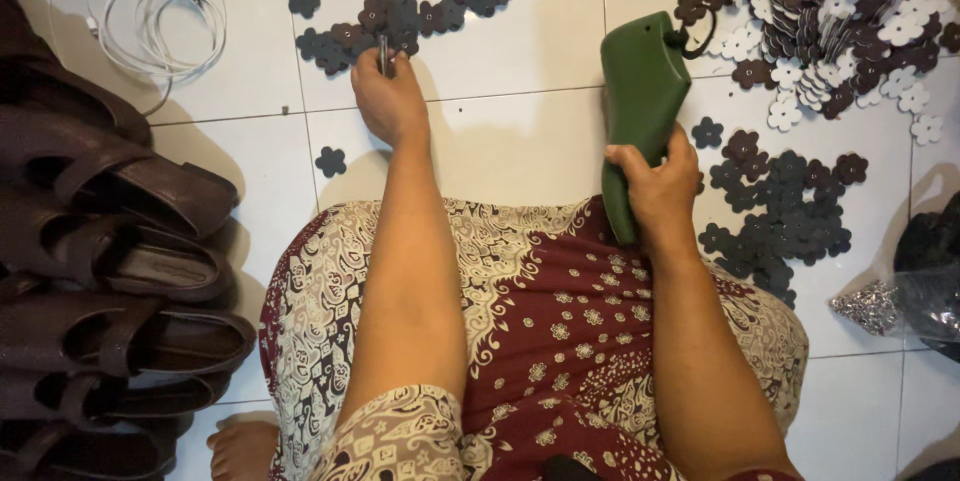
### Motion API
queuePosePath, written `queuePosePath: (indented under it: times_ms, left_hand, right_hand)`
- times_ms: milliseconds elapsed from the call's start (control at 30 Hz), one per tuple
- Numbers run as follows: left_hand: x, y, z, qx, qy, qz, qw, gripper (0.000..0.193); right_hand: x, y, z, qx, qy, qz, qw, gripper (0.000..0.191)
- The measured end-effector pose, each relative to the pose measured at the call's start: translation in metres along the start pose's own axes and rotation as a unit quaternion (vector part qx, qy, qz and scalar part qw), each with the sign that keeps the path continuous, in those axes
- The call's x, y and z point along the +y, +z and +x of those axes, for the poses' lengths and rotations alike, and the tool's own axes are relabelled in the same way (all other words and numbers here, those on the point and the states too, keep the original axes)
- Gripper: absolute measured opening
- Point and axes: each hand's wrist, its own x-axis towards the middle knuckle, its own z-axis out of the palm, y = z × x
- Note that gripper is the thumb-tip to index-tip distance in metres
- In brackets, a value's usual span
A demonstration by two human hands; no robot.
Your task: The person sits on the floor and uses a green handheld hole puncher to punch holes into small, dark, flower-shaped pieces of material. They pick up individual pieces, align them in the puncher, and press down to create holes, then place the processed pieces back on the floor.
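On floor tiles, green shoe last [640,101] upright in rt hand [660,186], toe down

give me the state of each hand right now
Left hand: closed, pinching a thin metal tool over the dark flower cutouts.
Right hand: closed in a grip around a green shoe last.

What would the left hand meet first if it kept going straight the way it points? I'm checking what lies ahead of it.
The left hand, pinching a thin metal tool, points at the dark flower-shaped cutouts on the white tiled floor; it would probably meet those first.
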Motion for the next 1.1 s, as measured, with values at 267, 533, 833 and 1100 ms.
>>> queuePosePath:
  times_ms: [267, 533, 833, 1100]
  left_hand:
    - [0.033, 0.006, -0.094, -0.226, 0.145, 0.064, 0.961, 0.013]
    - [0.024, 0.003, -0.101, -0.298, 0.169, 0.014, 0.939, 0.017]
    - [-0.004, 0.064, -0.096, -0.286, 0.044, -0.498, 0.818, 0.033]
    - [-0.016, 0.082, -0.098, -0.249, 0.008, -0.537, 0.806, 0.036]
  right_hand:
    - [0.030, 0.002, 0.007, 0.020, -0.021, -0.159, 0.987, 0.090]
    - [0.032, 0.005, 0.005, -0.006, 0.007, -0.185, 0.983, 0.093]
    - [0.013, 0.003, -0.001, -0.022, 0.042, -0.193, 0.980, 0.096]
    - [0.015, 0.004, -0.002, -0.018, 0.032, -0.195, 0.980, 0.094]
